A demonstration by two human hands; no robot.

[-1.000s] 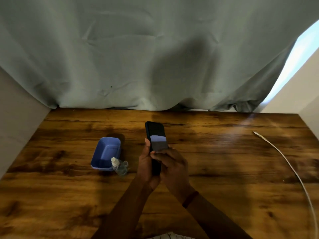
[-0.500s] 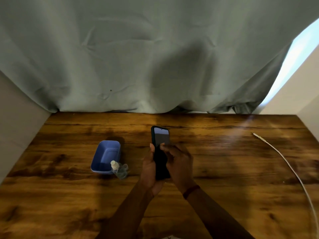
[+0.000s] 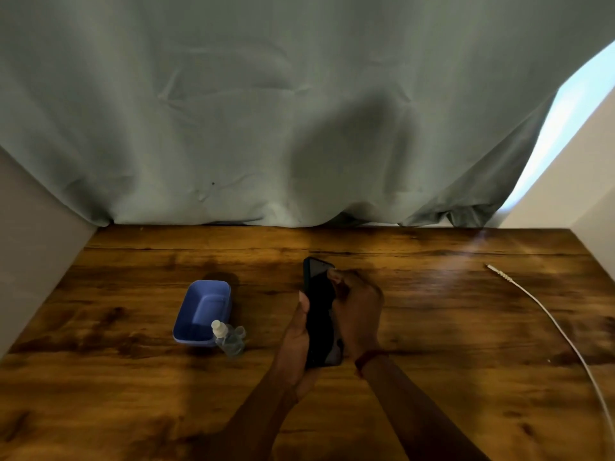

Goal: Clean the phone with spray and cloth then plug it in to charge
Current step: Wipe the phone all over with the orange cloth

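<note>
The black phone (image 3: 319,307) is held upright above the wooden table (image 3: 432,331), its dark screen facing me. My left hand (image 3: 296,337) grips its lower left edge from behind, thumb along the side. My right hand (image 3: 357,311) curls over the right side, fingertips pressed on the screen near the top corner. No cloth shows under those fingers. A small clear spray bottle (image 3: 228,339) with a white nozzle stands left of my hands. The white charging cable (image 3: 545,314) lies at the right, its plug tip (image 3: 496,269) pointing to the far left.
A blue plastic tub (image 3: 203,311) sits right behind the spray bottle, touching it. A grey-green curtain (image 3: 266,111) hangs along the table's far edge. Pale walls close the left (image 3: 33,244) and right (image 3: 585,168) sides.
My right fingertips have slid from the middle of the screen up to its top corner. The phone has shifted slightly right and lower, and the bright reflection on its screen is gone.
</note>
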